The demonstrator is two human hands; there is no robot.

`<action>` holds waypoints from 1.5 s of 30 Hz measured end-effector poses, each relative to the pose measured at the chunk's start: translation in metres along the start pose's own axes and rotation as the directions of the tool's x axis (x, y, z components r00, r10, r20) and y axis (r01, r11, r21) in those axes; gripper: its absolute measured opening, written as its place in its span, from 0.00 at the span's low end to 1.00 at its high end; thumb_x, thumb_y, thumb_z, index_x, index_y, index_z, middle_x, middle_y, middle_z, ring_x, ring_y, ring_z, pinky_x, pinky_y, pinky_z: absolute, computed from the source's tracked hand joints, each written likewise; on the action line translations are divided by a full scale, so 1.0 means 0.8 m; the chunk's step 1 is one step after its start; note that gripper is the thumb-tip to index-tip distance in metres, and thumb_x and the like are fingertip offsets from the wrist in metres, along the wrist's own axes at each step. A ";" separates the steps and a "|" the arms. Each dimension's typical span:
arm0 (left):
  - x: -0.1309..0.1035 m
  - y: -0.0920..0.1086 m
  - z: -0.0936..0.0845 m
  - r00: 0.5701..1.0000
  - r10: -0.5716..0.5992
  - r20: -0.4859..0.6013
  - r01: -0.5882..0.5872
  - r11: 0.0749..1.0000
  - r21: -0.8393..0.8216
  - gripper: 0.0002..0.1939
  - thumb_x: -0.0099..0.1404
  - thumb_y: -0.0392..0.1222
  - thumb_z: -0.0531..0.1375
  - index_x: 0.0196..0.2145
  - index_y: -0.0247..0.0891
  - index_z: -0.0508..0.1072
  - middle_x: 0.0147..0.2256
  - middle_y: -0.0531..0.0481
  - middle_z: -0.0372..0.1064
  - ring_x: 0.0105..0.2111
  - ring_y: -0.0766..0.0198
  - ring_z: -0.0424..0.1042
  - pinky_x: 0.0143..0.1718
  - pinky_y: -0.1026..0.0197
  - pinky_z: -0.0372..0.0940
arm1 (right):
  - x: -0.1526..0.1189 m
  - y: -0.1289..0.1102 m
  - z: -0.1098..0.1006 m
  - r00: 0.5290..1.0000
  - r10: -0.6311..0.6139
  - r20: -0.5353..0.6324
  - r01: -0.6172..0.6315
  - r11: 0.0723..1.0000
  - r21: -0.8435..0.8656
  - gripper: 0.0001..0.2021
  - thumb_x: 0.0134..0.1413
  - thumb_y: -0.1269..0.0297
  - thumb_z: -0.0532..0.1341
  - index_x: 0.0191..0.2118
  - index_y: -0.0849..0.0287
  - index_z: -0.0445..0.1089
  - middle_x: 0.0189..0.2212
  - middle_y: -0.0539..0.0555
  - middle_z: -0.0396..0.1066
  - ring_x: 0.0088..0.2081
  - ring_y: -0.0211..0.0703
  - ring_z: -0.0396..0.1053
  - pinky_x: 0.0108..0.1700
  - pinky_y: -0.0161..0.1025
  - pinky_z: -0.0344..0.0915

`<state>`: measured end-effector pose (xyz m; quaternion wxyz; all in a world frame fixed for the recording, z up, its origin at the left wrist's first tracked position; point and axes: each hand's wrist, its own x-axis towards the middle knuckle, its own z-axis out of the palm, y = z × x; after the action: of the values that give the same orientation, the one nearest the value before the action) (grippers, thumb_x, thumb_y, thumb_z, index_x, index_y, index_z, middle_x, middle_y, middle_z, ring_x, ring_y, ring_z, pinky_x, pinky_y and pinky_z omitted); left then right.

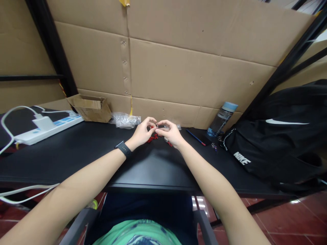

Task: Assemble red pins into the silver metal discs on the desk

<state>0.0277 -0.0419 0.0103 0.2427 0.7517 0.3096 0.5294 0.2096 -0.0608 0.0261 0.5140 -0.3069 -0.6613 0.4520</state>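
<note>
The left arm and right arm, both bare, reach forward from the lower corners and slant inward. The left hand and right hand come together just ahead of the body, knuckles bent. Each thumb and forefinger curve toward the other hand, their tips nearly meeting in the middle; the fingertips are too small to tell how tightly they press.

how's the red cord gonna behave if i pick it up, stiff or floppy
The red cord is probably floppy, since it lies in loose, bent strands on the black table. It looks thin, so it's likely light. Its bunched strands beside the left hand might snag on each other when lifted.
</note>
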 end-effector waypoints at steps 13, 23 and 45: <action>0.000 0.003 -0.001 0.999 0.053 0.012 -0.054 0.996 0.073 0.13 0.67 0.38 0.59 0.49 0.41 0.66 0.36 0.51 0.75 0.39 0.62 0.74 0.41 0.61 0.64 | -0.001 0.004 0.001 0.992 0.116 -0.051 -0.109 0.987 0.119 0.21 0.39 0.55 0.75 0.40 0.56 0.72 0.47 0.52 0.70 0.40 0.39 0.73 0.36 0.36 0.76; -0.006 0.013 0.003 0.992 0.126 0.012 -0.126 0.980 0.154 0.16 0.67 0.32 0.54 0.52 0.40 0.64 0.38 0.50 0.71 0.41 0.63 0.72 0.44 0.62 0.64 | 0.001 0.008 0.005 0.993 0.100 -0.055 -0.094 0.990 0.103 0.22 0.39 0.54 0.75 0.40 0.55 0.72 0.47 0.51 0.70 0.34 0.34 0.71 0.33 0.35 0.76; -0.009 0.012 0.004 0.994 0.107 0.017 -0.109 0.983 0.147 0.15 0.67 0.34 0.56 0.51 0.42 0.65 0.40 0.49 0.73 0.41 0.61 0.74 0.45 0.60 0.65 | -0.001 0.009 0.008 0.988 0.120 -0.099 -0.107 0.986 0.132 0.23 0.37 0.55 0.76 0.40 0.56 0.71 0.49 0.52 0.70 0.35 0.35 0.73 0.37 0.36 0.76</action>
<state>0.0312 -0.0536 0.0113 0.1585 0.7855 0.3057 0.5142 0.2036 -0.0607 0.0190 0.5402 -0.3346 -0.5846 0.5045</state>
